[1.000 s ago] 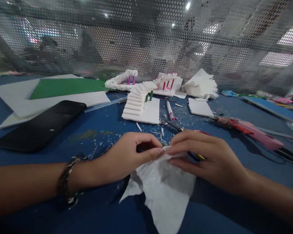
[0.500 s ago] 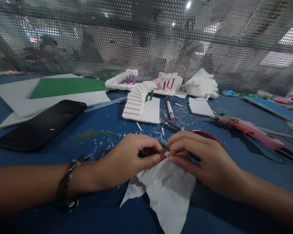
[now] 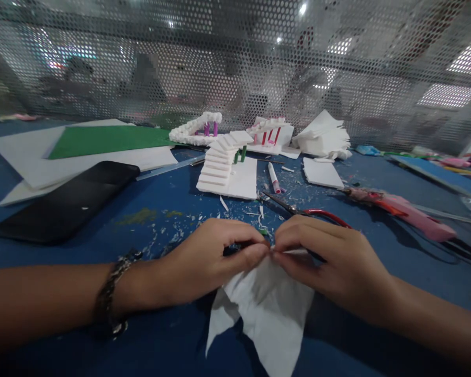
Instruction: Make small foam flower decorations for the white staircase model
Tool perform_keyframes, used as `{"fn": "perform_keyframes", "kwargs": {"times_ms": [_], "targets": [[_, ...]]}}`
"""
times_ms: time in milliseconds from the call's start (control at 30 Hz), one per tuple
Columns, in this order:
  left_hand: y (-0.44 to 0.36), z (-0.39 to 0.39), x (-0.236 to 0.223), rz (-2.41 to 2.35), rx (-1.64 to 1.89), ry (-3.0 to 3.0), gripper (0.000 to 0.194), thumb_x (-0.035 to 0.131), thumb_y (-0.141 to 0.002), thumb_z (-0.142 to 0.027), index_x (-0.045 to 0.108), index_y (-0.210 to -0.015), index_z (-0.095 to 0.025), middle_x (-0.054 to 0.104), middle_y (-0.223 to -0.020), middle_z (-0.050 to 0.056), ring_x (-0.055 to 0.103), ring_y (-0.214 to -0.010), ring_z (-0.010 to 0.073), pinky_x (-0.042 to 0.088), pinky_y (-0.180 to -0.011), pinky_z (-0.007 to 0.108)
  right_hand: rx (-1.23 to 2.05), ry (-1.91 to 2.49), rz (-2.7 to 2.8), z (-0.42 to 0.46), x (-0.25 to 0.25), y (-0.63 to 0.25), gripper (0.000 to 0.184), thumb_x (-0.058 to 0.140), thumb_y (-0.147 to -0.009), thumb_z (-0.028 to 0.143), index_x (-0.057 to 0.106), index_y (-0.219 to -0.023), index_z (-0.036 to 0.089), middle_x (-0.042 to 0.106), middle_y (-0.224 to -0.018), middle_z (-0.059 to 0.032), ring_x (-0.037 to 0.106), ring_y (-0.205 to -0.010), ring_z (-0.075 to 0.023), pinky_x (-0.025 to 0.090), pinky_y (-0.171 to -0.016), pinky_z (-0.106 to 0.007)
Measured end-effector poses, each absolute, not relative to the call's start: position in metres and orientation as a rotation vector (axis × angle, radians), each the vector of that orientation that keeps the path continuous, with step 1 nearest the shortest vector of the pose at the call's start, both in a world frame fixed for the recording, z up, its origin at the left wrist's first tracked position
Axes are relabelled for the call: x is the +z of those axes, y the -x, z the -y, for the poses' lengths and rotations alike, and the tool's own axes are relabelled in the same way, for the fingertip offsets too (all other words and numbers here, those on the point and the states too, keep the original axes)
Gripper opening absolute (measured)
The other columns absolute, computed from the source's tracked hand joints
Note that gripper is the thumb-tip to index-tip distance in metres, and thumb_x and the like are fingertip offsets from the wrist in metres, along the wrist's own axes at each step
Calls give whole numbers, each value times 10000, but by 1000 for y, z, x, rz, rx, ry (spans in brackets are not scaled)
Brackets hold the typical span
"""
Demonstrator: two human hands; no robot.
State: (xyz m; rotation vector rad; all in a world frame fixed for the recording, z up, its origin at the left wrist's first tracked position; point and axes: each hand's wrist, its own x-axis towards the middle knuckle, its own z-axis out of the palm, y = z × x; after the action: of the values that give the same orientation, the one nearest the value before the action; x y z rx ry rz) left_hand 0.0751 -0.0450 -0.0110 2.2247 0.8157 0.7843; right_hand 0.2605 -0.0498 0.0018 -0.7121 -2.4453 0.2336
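A thin white tissue (image 3: 272, 309) hangs down between my hands, wrinkled and with pointed lower corners. My left hand (image 3: 215, 259) pinches its top edge between thumb and fingers. Close beside it, my right hand (image 3: 329, 256) pinches the same edge, the fingertips of both hands almost touching. Just beyond my right hand lie scissors with red handles (image 3: 329, 213), partly hidden by it. Farther ahead, a small white foam staircase (image 3: 215, 170) with green posts stands on a white base. A white marker (image 3: 273, 177) rests to the right of it.
A black phone (image 3: 70, 201) and a green sheet (image 3: 110, 140) on white boards lie left. On the right are a pink glue gun (image 3: 404, 212) and a white foam square (image 3: 323, 173). Crumpled tissues (image 3: 324, 136) and more foam models (image 3: 198, 130) stand before a perforated metal screen (image 3: 235, 63).
Both hands have shifted slightly, the right one a little to the right, uncovering more of the scissors. The tissue's left corner has swung down and inward.
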Motion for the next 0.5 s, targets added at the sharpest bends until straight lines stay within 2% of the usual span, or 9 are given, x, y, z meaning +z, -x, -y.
{"fn": "perform_keyframes", "kwargs": {"times_ms": [133,333,500], "targets": [[-76,45,-11,-810,792,-2222,83,542,-762,-229,589,-760,-160,605,-714,-40,540,-659,75,387,-610,137,208,675,2438,52,1,-261,90,495,-772,89,502,-733,169,545,-690,-4,515,-633,-83,426,-582,-186],[-76,46,-13,-827,813,-2220,42,538,-752,-152,574,-733,-161,569,-682,-46,513,-617,57,376,-581,132,278,700,2431,51,6,-261,75,524,-759,100,507,-718,161,562,-712,-8,525,-660,-75,427,-604,-171],[-73,47,-13,-805,842,-2370,47,533,-745,-129,552,-719,-163,557,-684,-41,502,-635,73,366,-594,157,370,727,2448,48,9,-262,90,579,-732,130,518,-666,140,580,-711,-11,530,-667,-55,407,-620,-139]]}}
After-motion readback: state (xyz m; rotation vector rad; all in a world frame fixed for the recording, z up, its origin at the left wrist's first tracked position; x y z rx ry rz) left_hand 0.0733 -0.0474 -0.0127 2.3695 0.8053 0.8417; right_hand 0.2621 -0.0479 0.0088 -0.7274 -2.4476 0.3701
